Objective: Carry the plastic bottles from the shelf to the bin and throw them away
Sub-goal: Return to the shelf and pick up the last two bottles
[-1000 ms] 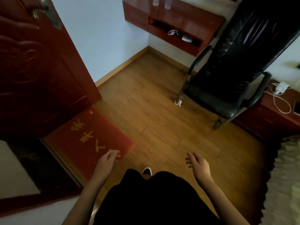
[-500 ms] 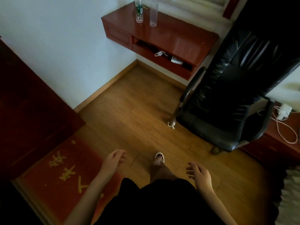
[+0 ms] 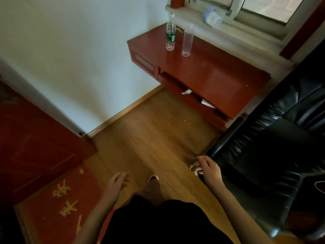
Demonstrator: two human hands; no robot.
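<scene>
Closing on the shelf now: a sec ago the view was mostly doorway and red mat, w/ only the bases of the bottles cut off at the top edge; now the whole red wooden shelf sits upper centre-right and both bottles show cap to base. Means the walk-in is nearly done, pick-up not started, bin not in view anywhere.

Biggest obstacle is the black chair, filling the right side of frame, its armrest just beside the shelf's lower right corner; approach looks open only along the bare wood floor through the centre. Red door at left and the red mat at lower left are off that path. Window sill runs along the top behind the shelf.

Green-label bottle and clear bottle stand upright near the shelf's upper left end, close but apart.

Left hand, lower centre, hangs loose and empty, fingers lightly curled. Right hand, just beside the chair's front edge, is relaxed too; a small pale thing shows at its fingertips, prob. on the floor behind rather than held, too blurred to be sure.
</scene>
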